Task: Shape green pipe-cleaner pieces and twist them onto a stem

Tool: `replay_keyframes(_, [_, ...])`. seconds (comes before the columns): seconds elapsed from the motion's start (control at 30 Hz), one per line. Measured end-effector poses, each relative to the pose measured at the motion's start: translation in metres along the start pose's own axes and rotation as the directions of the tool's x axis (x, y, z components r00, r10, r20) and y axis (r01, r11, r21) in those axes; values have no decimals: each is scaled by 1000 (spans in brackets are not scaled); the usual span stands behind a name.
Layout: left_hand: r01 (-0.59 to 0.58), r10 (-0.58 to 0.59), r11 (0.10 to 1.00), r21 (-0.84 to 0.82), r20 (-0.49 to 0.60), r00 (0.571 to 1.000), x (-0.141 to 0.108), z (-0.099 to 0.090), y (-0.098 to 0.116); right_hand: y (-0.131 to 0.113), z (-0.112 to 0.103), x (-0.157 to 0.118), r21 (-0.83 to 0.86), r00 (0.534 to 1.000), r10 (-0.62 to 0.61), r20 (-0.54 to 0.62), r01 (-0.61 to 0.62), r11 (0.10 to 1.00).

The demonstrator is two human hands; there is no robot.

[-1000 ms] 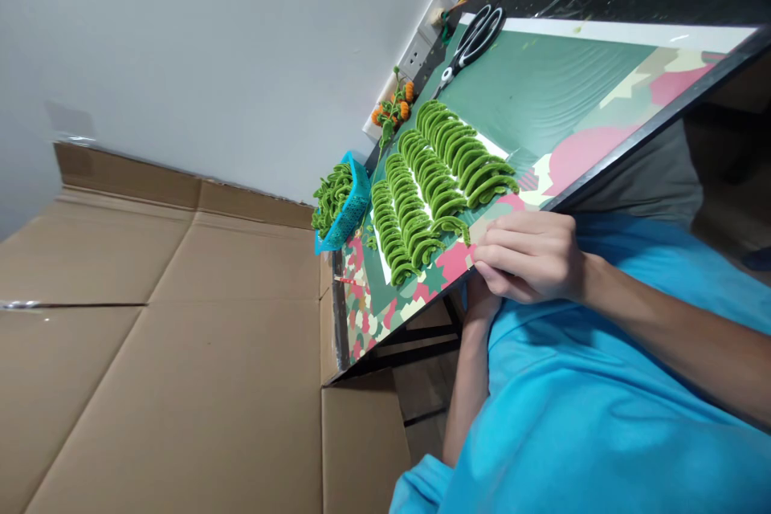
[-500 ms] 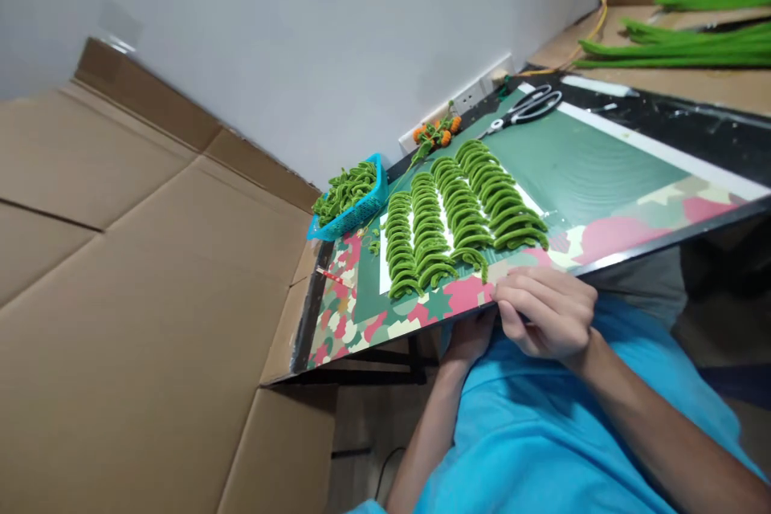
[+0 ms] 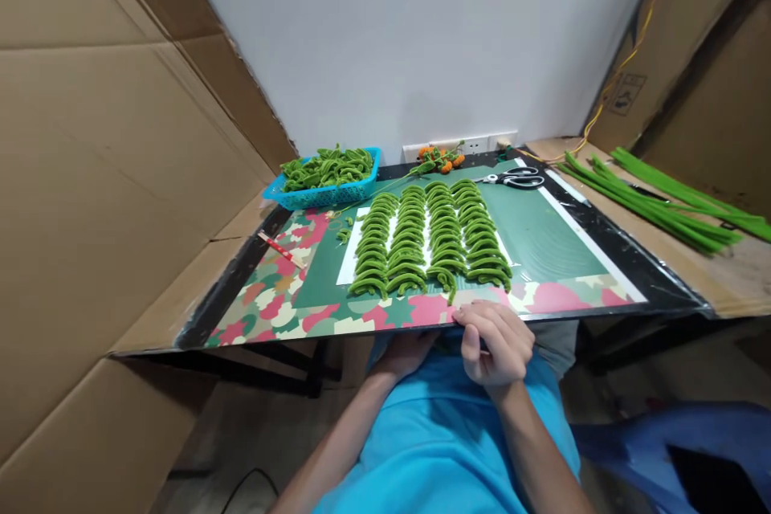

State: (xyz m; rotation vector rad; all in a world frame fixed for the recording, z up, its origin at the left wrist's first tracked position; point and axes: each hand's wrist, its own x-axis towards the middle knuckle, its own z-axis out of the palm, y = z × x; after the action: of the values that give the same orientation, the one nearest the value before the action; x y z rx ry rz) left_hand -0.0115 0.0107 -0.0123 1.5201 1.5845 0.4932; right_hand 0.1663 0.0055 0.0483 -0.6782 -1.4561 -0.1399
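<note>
Right hand (image 3: 499,341): fingers bent and lying together, fingertips at the near table edge, thumb apart from them; nothing seen in its grip. Left hand (image 3: 406,355): partly under the table edge; whether its fingers are spread, pressed together or pinching something cannot be told.

Directly beyond the right hand lies the camouflage-bordered green mat (image 3: 560,237). On it, over a white sheet (image 3: 348,267), the bent green chenille pieces (image 3: 408,249) stand in four columns, closely stacked one behind another. In the third column from the left, the nearest piece (image 3: 444,281) sits askew, one end trailing toward the table edge near the right fingertips; its neighbours lie flatter.

Farther out on the left: loose green scraps (image 3: 344,234), a red-and-white strip (image 3: 282,250), and a blue plastic basket (image 3: 337,196) heaped with curled green pieces (image 3: 328,169). At the back lie orange chenille flowers (image 3: 442,158) and black-handled scissors (image 3: 523,177). On the right, straight green chenille stems (image 3: 656,205) lie on cardboard.

Assessment: the laying-out appears well advanced, all four columns reaching the near end of the sheet. Outstanding, in judgement: the askew piece is not aligned, the basket's heap is unsorted, and the straight stems are unbent.
</note>
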Motion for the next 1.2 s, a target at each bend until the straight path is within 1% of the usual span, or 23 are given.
replay_keyframes(0.17, [-42, 42, 999, -4, -19, 999, 4, 0, -3, 1, 1, -1, 21, 1000, -26, -6, 26, 999])
replay_keyframes(0.3, [-83, 83, 996, -19, 6, 997, 4, 0, -5, 0, 2, -1, 32, 999, -33, -8, 34, 999])
replay_keyframes(0.47, [-58, 58, 998, -9, -6, 998, 2, -1, -4, 0, 3, -1, 35, 999, -39, -9, 39, 999])
replay_keyframes(0.73, [-88, 87, 996, -34, -7, 996, 0, -2, 0, 1, 3, -4, 39, 999, -38, -11, 39, 999])
replay_keyframes(0.87, [-75, 75, 997, -19, -14, 997, 0, -3, 2, 1, 2, -3, 37, 1000, -31, -5, 31, 999])
replay_keyframes(1.07, [-76, 76, 997, 6, -4, 997, 2, -1, -3, -1, 2, -2, 28, 1000, -22, -2, 22, 999])
replay_keyframes(1.2, [-57, 57, 998, 24, 6, 998, -1, -1, -4, 0, 1, -4, 32, 999, -32, -3, 32, 999])
